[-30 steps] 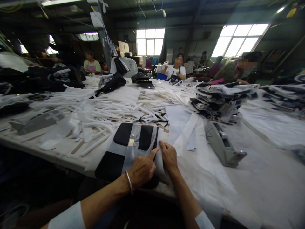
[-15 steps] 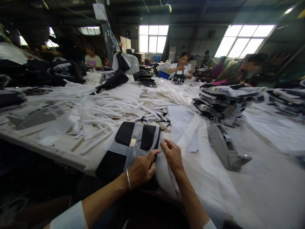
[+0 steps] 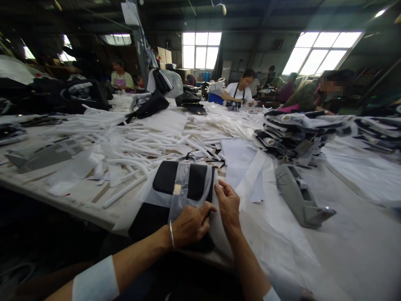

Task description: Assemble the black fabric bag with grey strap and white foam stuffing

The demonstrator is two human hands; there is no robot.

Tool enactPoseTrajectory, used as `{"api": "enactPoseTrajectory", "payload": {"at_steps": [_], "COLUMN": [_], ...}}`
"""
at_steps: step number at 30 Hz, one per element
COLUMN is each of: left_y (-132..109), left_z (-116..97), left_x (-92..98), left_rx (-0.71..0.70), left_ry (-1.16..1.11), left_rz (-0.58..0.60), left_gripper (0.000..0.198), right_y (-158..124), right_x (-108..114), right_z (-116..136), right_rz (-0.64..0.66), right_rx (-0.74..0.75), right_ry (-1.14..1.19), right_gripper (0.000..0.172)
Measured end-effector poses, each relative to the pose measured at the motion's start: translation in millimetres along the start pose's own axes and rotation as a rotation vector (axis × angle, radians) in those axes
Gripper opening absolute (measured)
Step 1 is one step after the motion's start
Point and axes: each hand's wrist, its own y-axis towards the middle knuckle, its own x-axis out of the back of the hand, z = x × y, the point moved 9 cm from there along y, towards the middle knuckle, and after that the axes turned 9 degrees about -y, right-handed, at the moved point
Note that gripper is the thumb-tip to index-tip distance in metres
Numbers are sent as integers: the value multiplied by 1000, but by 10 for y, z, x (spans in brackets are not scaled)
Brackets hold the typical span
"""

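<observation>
The pale table (image 3: 369, 234) reaches ahead of and to both sides of the left hand (image 3: 191, 225) and right hand (image 3: 228, 204). A broad scatter of white strips (image 3: 147, 140) lies beyond the left hand, and a stack of wrapped black pieces (image 3: 290, 133) sits past the right. A thin white sheet (image 3: 222, 234) extends under the black bag (image 3: 148, 219), which lies flat beneath and just ahead of the left hand. To the right hand's right stands a grey tape dispenser (image 3: 302, 196). The left hand rests curled on the bag, index finger stretched toward its side edge; the right hand's fingertips gather at the sheet beside that edge, though whether either pinches anything I cannot tell. Steady pressure from the left palm should help the sheet lie smooth, best without shifting the clear strip (image 3: 179, 204) over the small clasp (image 3: 177, 189).
</observation>
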Motion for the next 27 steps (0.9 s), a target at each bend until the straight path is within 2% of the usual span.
{"api": "enactPoseTrajectory", "payload": {"at_steps": [3, 7, 10, 13, 18, 21, 24, 25, 27], "left_y": [26, 150, 241, 285, 317, 282, 205, 195, 216], "left_z": [-124, -274, -270, -190, -69, -200, -434, -458, -368], "left_x": [-134, -266, -279, -267, -266, -213, -24, 80, 287], "left_rx": [-88, -171, -159, -149, -124, -177, -304, -309, -234], "left_ry": [21, 57, 87, 100, 139, 186, 201, 205, 204], "left_rz": [76, 241, 333, 340, 264, 207, 83, 11, -133], "left_gripper": [33, 35, 36, 36, 31, 27, 19, 20, 24], "right_y": [-174, -327, -282, -134, 101, 153, 153, 148, 139], "right_x": [270, 595, 657, 587, 442, 423, 413, 412, 412], "right_z": [-94, -205, -183, -120, -99, -157, -203, -211, -217], "right_rz": [-98, -267, -355, -374, -255, -174, -119, -114, -115], "right_rx": [-83, -159, -124, -71, -54, -94, -122, -125, -126], "right_ry": [67, 86, 62, 4, -41, -17, 19, 29, 45], "right_gripper": [55, 58, 56, 54, 54, 54, 53, 52, 51]}}
